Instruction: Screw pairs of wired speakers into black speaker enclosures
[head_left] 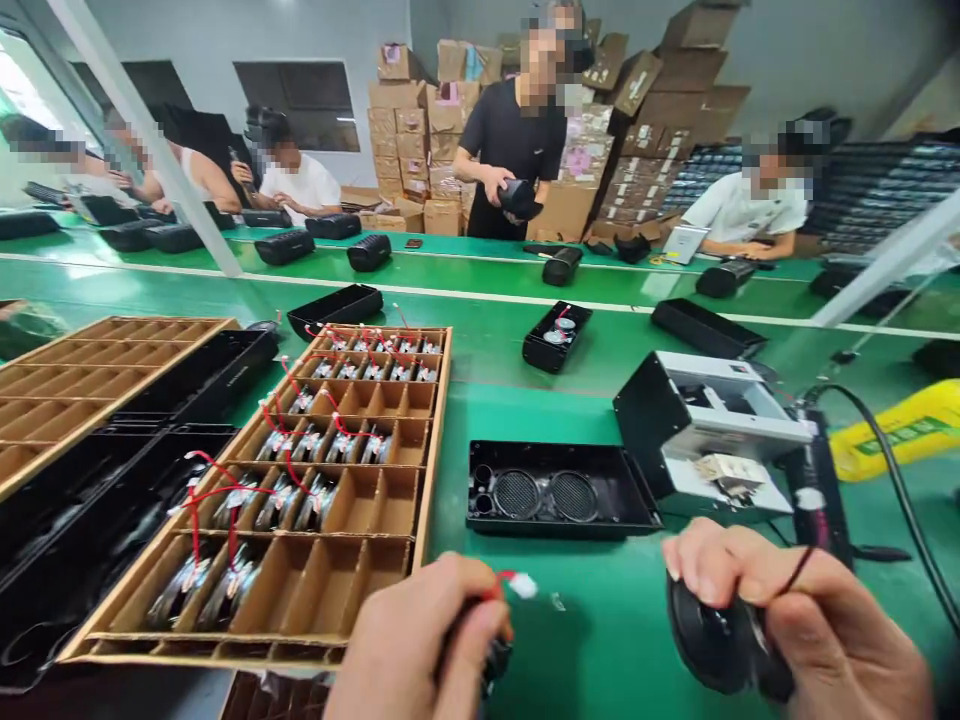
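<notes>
My left hand [420,645] is closed around a small black speaker driver; its red wire and white plug [523,584] stick out past my thumb. My right hand [795,620] grips a second round black speaker driver [712,640], with a thin dark wire running over my fingers. Both hands hover low over the green table, just in front of an open black speaker housing [559,490] that shows two round grilles.
A cardboard divider tray [431,440] with several wired drivers lies left, beside black housings [202,370] and another divider tray [90,380]. A black-and-white box device [705,420] with a cable sits right, next to a yellow object [900,430]. People work across the conveyor; cartons are stacked behind.
</notes>
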